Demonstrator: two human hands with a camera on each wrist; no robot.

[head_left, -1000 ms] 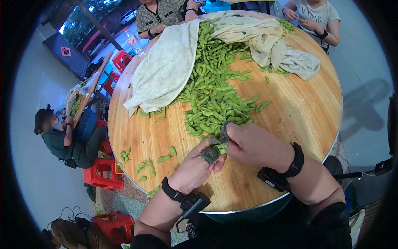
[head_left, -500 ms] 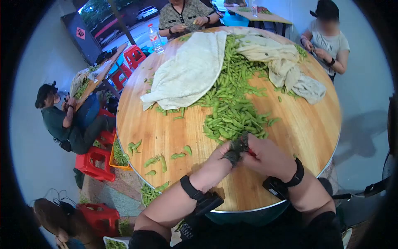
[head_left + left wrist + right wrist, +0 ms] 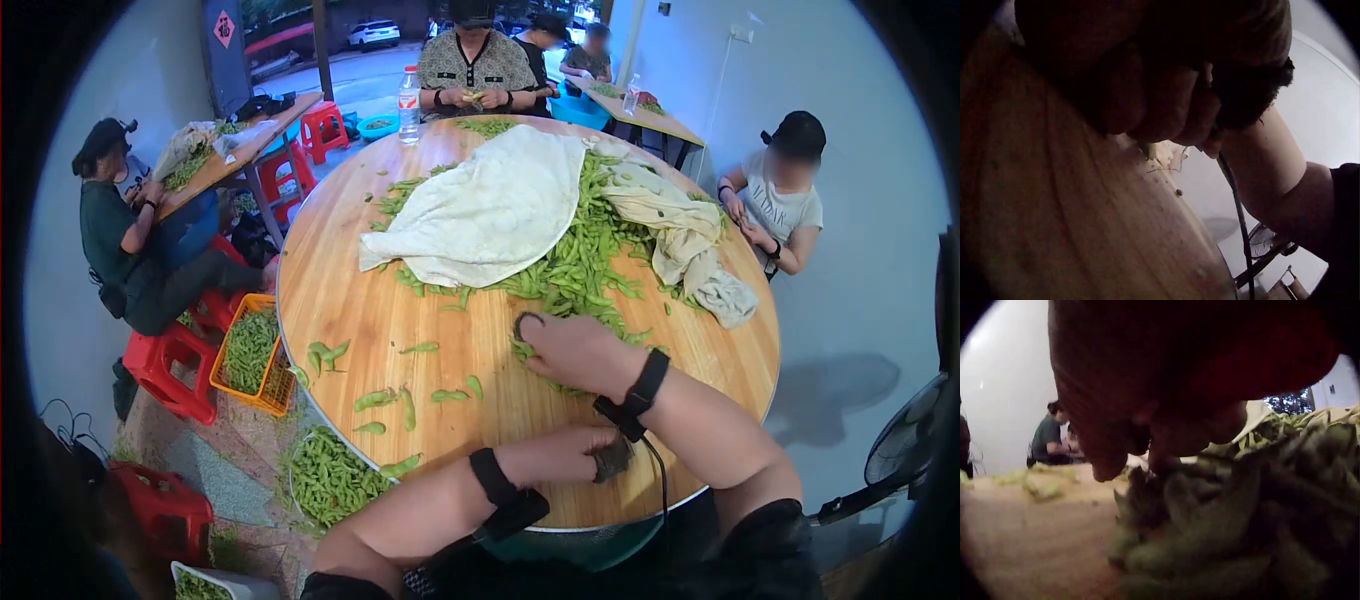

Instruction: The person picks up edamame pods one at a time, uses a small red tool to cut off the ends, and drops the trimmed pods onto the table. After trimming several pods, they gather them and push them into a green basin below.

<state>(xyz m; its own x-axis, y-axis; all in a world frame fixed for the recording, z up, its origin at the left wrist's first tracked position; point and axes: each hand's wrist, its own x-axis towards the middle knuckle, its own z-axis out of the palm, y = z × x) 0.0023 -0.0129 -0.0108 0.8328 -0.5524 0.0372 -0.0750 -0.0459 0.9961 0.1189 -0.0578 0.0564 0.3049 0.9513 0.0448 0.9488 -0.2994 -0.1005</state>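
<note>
Green pods (image 3: pixel 590 265) lie heaped on the round wooden table (image 3: pixel 330 240). My right hand (image 3: pixel 585 355) is at the heap's near edge, fingers bent down onto pods; the right wrist view shows its fingertips against the pods (image 3: pixel 1210 519). Whether it grips one is hidden. My left hand (image 3: pixel 565 455) is low over the table near the front rim, its fingers curled. Dark wraps (image 3: pixel 612 461) cover parts of the digits on both hands. A pale scrap (image 3: pixel 1163 153) shows below the left fingers; I cannot tell if they hold it.
A white cloth (image 3: pixel 485 210) and a beige cloth (image 3: pixel 665 215) partly cover the heap. Loose pods (image 3: pixel 408 408) lie at left. Off the table's left side are a yellow crate (image 3: pixel 250 355) and a container of pods (image 3: pixel 335 480). A bottle (image 3: pixel 409 105) stands at the far rim.
My hands have moved apart from where they met over the table. The right one went forward to the heap, the left one down towards the near rim. The head view has tilted up.
</note>
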